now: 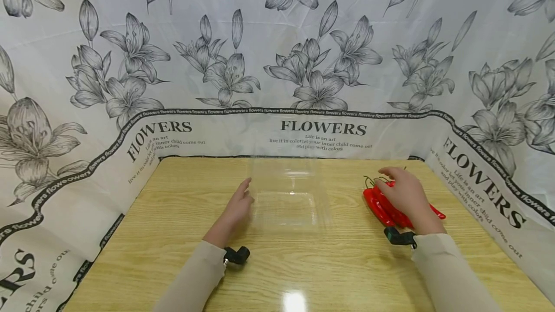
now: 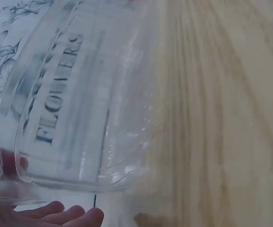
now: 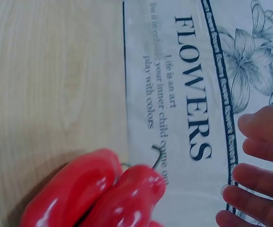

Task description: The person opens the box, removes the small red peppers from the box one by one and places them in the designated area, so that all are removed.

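A clear plastic clamshell box lies at the middle of the table, its lid raised toward the back. At its left side is my left hand, fingers extended; in the left wrist view, fingertips show beside the box wall and another digit is seen through the plastic. Whether the hand touches the box is hard to tell. Several glossy red peppers with thin green stems lie in a pile on the right. Over them hovers my right hand, its fingers apart and holding nothing; in the right wrist view a gap separates it from the peppers.
A light wood-grain table carries everything. White cloth with grey flower prints and lettering hangs around the back and both sides. Bare wood lies between the box and the peppers.
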### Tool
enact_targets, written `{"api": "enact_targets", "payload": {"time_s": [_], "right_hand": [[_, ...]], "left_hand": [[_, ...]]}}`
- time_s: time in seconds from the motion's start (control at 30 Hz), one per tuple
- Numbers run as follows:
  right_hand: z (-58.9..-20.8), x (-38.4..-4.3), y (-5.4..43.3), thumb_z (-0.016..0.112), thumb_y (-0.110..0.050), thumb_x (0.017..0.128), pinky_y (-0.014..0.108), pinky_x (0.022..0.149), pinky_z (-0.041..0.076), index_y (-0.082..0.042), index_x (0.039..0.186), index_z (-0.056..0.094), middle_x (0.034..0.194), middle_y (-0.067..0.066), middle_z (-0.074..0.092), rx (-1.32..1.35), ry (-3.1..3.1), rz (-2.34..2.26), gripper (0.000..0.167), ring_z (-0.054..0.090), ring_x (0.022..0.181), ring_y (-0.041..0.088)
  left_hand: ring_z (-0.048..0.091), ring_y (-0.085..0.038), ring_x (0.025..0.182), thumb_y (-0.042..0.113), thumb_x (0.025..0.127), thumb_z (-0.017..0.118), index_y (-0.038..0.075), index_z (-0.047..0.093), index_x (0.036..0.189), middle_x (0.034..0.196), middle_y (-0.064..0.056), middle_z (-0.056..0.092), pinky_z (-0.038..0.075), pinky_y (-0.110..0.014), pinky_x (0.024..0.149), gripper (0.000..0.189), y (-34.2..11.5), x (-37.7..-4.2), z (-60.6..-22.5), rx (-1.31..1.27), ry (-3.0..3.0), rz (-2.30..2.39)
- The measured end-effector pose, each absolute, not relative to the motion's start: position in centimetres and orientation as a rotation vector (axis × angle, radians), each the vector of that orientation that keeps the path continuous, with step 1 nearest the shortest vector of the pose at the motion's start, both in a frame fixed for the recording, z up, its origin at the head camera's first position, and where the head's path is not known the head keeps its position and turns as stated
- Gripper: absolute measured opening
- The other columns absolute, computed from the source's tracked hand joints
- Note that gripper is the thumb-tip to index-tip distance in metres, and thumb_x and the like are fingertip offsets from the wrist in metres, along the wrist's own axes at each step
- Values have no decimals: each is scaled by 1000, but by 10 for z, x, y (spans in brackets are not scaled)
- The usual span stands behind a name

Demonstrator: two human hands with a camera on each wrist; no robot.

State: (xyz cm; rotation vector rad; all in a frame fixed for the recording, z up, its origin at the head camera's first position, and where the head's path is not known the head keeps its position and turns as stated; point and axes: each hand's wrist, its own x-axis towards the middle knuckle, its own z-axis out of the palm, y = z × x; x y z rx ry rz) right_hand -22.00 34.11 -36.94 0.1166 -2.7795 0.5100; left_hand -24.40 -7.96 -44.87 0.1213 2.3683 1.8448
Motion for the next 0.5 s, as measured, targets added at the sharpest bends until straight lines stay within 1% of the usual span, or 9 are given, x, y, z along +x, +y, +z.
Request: {"api": "enact_targets", "payload": {"time_s": [0.07, 0.17, 0.27, 0.33, 0.4, 0.5], "right_hand": [[-364, -223, 335, 57, -30, 96, 64, 97, 39, -2, 127, 58, 129, 27, 55, 141, -2766, 501, 42, 50, 117, 47], [-355, -227, 327, 57, -30, 96, 63, 98, 39, -2, 127, 58, 129, 26, 55, 172, -2754, 496, 41, 50, 117, 46], [-345, -231, 318, 57, -29, 96, 63, 99, 38, -2, 127, 57, 130, 26, 54, 210, -2745, 490, 41, 49, 119, 46], [-338, -233, 312, 57, -30, 96, 63, 100, 38, -2, 129, 56, 132, 26, 52, 228, -2746, 489, 43, 47, 121, 46], [-332, -235, 307, 56, -33, 97, 64, 102, 37, -4, 132, 54, 134, 26, 50, 238, -2748, 483, 46, 45, 123, 46], [-323, -240, 301, 52, -44, 97, 64, 105, 33, -6, 139, 49, 140, 25, 45, 245, -2755, 472, 56, 40, 128, 46]], "left_hand": [[16, -37, 149, 8, 97, 37, 22, 17, 156, 163, -12, 12, 23, -61, 115, 64, -82, -245, -445, 136, 2397, 1822], [14, -37, 149, 11, 98, 38, 24, 16, 156, 163, -11, 11, 22, -62, 115, 65, -86, -247, -438, 132, 2418, 1778], [13, -37, 149, 13, 98, 39, 24, 14, 157, 163, -11, 11, 20, -62, 115, 64, -90, -251, -429, 160, 2476, 1718], [12, -35, 150, 16, 99, 39, 23, 13, 157, 163, -10, 11, 18, -61, 117, 64, -94, -254, -422, 188, 2524, 1665], [11, -34, 150, 18, 100, 38, 21, 11, 157, 164, -10, 10, 17, -59, 118, 64, -98, -257, -413, 225, 2587, 1590], [9, -32, 151, 20, 100, 37, 18, 8, 157, 164, -10, 9, 16, -56, 119, 64, -104, -263, -401, 305, 2692, 1460]]}}
